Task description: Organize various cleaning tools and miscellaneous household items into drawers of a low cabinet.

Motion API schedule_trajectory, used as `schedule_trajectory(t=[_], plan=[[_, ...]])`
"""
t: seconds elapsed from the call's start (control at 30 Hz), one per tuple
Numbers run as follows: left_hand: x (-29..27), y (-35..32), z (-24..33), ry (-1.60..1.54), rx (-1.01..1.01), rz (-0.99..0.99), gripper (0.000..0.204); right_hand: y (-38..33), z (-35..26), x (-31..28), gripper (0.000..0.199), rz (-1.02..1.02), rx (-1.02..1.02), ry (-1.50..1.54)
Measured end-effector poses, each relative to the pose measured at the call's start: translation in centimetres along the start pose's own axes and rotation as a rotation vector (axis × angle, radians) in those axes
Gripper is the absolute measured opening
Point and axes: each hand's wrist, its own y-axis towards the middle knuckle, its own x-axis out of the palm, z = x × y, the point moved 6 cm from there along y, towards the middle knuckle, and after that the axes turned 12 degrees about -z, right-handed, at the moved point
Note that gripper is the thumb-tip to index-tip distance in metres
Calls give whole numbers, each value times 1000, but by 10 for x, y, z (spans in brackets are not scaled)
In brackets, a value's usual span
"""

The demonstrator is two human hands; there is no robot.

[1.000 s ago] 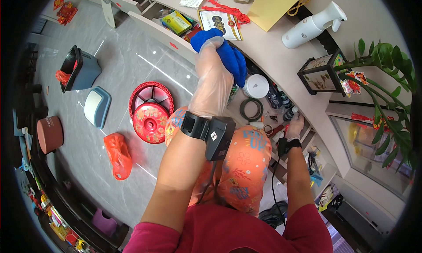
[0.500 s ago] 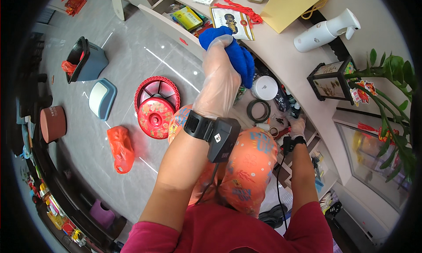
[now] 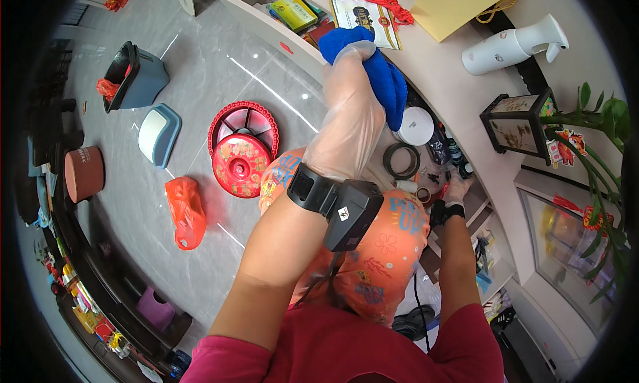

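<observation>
My left hand (image 3: 355, 58), in a loose clear plastic glove, is closed on a folded blue cloth (image 3: 388, 90), held above the edge of the counter. My right hand (image 3: 456, 187), also gloved, reaches low into the open drawer at the right. Its fingers are curled at a small dark bottle (image 3: 467, 169), partly hidden. Around it in the drawer lie a white round tub (image 3: 413, 126), a dark coiled ring (image 3: 386, 161), a small white roll (image 3: 406, 185) and a roll of tape (image 3: 423, 194).
On the counter are a white spray bottle (image 3: 512, 46), a yellow paper bag (image 3: 459, 6), red cord (image 3: 383, 1) and a lantern-like box (image 3: 516, 121). A second drawer (image 3: 269, 33) stands open. Floor things include a red divided tray (image 3: 243, 163), an orange plastic bag (image 3: 185, 213) and a bin (image 3: 143, 80).
The view has shifted slightly, so the surroundings sit further right and higher. My right hand has drawn a little nearer with the dark bottle. The left hand keeps its hold on the cloth.
</observation>
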Motion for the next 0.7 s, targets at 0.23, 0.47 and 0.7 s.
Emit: schedule_trajectory(t=[0.23, 0.47, 0.7], plan=[[11, -2, -14, 18, -40, -6, 11, 32, 44, -56, 75, -229, 76, -110], [7, -3, 0, 44, -10, -101, 13, -11, -17, -17, 70, -309, -27, -1073], [1, 0, -10, -12, -9, 64, 13, 13, -2, -64, 50, -188, 132, -579]])
